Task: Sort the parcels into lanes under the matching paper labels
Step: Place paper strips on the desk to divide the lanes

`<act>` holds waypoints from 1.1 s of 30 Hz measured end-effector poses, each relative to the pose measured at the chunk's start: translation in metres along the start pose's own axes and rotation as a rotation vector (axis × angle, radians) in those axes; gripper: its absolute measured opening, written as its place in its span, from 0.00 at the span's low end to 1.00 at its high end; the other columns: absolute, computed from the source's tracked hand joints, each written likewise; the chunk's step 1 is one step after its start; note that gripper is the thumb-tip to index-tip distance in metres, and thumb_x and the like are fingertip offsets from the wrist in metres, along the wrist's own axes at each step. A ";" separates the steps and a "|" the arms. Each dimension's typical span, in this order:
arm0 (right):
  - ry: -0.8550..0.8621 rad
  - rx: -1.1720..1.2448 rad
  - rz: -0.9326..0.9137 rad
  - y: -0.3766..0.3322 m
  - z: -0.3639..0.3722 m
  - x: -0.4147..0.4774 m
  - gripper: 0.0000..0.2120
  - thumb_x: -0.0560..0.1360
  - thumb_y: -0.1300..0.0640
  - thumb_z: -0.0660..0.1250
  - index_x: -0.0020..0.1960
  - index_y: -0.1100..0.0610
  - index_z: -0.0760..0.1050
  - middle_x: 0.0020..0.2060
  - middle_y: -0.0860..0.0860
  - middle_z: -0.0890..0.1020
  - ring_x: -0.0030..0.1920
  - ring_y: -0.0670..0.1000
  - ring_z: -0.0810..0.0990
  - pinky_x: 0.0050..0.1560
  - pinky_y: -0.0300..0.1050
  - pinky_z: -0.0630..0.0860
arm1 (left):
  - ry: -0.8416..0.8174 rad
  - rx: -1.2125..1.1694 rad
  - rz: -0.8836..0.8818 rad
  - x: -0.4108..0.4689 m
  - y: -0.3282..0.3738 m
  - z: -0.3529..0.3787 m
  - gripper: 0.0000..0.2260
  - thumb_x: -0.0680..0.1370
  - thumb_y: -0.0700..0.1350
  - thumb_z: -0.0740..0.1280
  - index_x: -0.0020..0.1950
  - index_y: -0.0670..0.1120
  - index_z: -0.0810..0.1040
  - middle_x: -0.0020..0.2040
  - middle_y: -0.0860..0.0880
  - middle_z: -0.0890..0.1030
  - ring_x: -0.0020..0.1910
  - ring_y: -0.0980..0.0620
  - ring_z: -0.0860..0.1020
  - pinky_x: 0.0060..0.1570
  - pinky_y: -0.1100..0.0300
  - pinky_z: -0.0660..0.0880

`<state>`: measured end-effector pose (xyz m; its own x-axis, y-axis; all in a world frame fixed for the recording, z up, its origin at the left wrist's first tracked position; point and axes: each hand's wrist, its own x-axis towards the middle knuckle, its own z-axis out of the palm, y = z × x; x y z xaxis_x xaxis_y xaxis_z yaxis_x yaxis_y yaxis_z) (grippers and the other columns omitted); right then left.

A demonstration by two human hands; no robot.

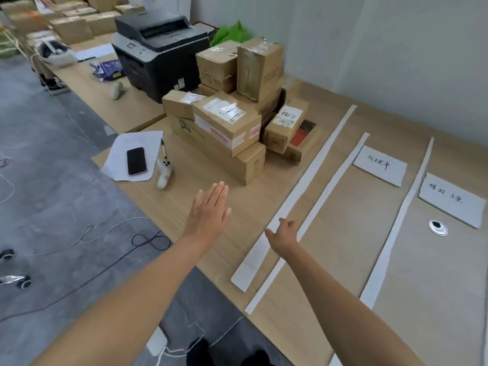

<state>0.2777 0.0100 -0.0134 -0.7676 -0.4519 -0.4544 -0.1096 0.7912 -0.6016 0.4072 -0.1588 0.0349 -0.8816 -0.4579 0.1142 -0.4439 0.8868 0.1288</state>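
Observation:
A heap of brown cardboard parcels (pixel 232 122) sits mid-table, some with white labels. To its right, white paper strips (pixel 311 165) mark lanes on the wooden table (pixel 343 247). Two handwritten paper labels lie at the lane heads: one (pixel 380 165) in the middle lane, another (pixel 453 200) in the right lane. My left hand (pixel 208 212) hovers flat with fingers together, in front of the heap, holding nothing. My right hand (pixel 284 235) is over the near end of the widest strip, fingers loosely curled, empty.
A black printer (pixel 161 48) stands behind the heap. A black phone (pixel 136 161) on white paper, a pen and a small white device (pixel 165 171) lie at the left edge. A round cable hole (pixel 437 227) is in the right lane. Cables trail on the grey floor.

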 end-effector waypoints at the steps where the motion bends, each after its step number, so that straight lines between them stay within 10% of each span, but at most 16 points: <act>1: 0.008 -0.017 0.032 -0.005 0.004 0.008 0.31 0.82 0.50 0.61 0.77 0.64 0.56 0.73 0.59 0.58 0.72 0.58 0.65 0.67 0.50 0.68 | -0.010 -0.011 0.013 0.008 -0.007 0.006 0.30 0.80 0.55 0.43 0.79 0.43 0.60 0.79 0.47 0.61 0.79 0.50 0.58 0.76 0.47 0.53; 17: 0.363 -0.205 0.415 -0.037 0.058 0.073 0.15 0.78 0.51 0.64 0.57 0.62 0.68 0.54 0.56 0.72 0.56 0.56 0.74 0.54 0.45 0.73 | -0.238 -0.200 0.203 0.120 -0.086 0.072 0.25 0.85 0.52 0.49 0.82 0.47 0.49 0.82 0.52 0.50 0.80 0.56 0.47 0.78 0.51 0.45; 26: 0.413 0.231 0.573 -0.035 0.050 0.071 0.21 0.69 0.51 0.74 0.36 0.58 0.62 0.38 0.51 0.68 0.30 0.50 0.68 0.29 0.42 0.66 | -0.275 -0.190 0.353 0.134 -0.069 0.082 0.26 0.85 0.50 0.50 0.82 0.48 0.48 0.82 0.52 0.49 0.80 0.55 0.47 0.78 0.52 0.42; 33: 0.577 0.220 0.475 -0.046 -0.004 0.029 0.20 0.68 0.50 0.74 0.34 0.58 0.65 0.47 0.55 0.71 0.36 0.50 0.71 0.29 0.41 0.64 | -0.211 -0.283 0.411 0.137 0.008 0.051 0.25 0.85 0.48 0.52 0.81 0.47 0.50 0.81 0.51 0.52 0.80 0.54 0.48 0.78 0.51 0.43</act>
<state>0.2578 -0.0383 0.0032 -0.9147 0.2487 -0.3187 0.3947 0.7194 -0.5716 0.2748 -0.2118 0.0014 -0.9995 -0.0280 0.0145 -0.0204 0.9252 0.3789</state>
